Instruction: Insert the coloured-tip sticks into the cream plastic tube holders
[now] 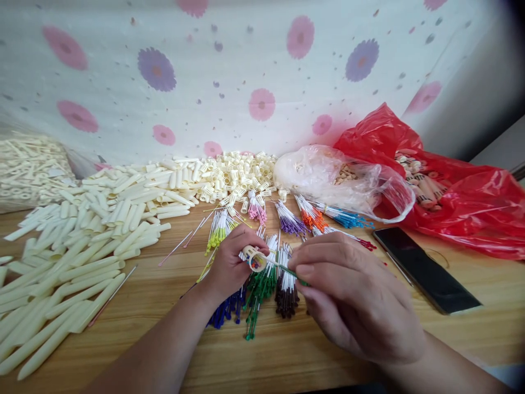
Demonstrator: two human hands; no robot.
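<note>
Between the person's forearms (164,334), bare tabletop (246,364) gives a hand room as far as the fanned coloured sticks (261,282), which crowd the middle around the left hand (232,262) and right hand (355,290). Another wooden lane lies between the left forearm and the pale tubes (94,271). From here I see the phone (426,271) narrowing the right side, while slotted pieces (241,169), a clear bag (311,172) and a red bag (471,202) bar the back.

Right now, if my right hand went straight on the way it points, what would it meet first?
Your right hand would likely meet the small tube held in your left hand; the bundled sticks seem to lie lower, though depth is unclear.
</note>
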